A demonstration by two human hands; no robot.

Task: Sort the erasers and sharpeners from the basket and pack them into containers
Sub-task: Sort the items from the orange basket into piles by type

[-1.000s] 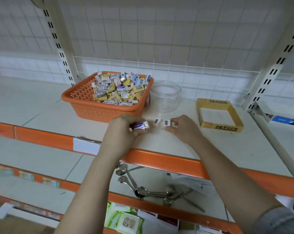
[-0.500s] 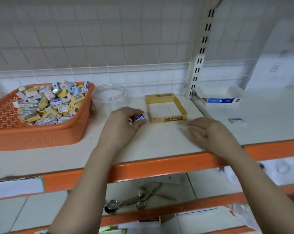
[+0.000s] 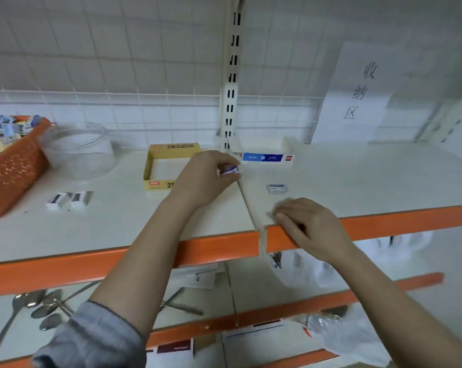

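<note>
My left hand [image 3: 203, 179] pinches a small blue-and-white wrapped eraser [image 3: 230, 170] above the shelf, just right of the yellow cardboard box [image 3: 158, 185]. My right hand [image 3: 309, 227] rests at the shelf's orange front edge with fingers loosely curled and nothing visible in it. Another wrapped eraser [image 3: 276, 188] lies on the shelf beyond my right hand. Two small white sharpeners [image 3: 69, 200] lie side by side left of the box. The orange basket [image 3: 12, 171], heaped with erasers and sharpeners, stands at the far left beside a clear plastic jar [image 3: 78, 151].
A blue-and-white box [image 3: 267, 158] sits at the back by the white shelf upright [image 3: 231, 102]. A paper sign [image 3: 357, 94] leans on the back grid. Spoons [image 3: 44, 309] and plastic bags [image 3: 330, 266] lie on the lower shelves.
The view swung right. My left hand carried the eraser rightward past the yellow box. My right hand let go of the sharpeners and moved to the shelf's front edge.
</note>
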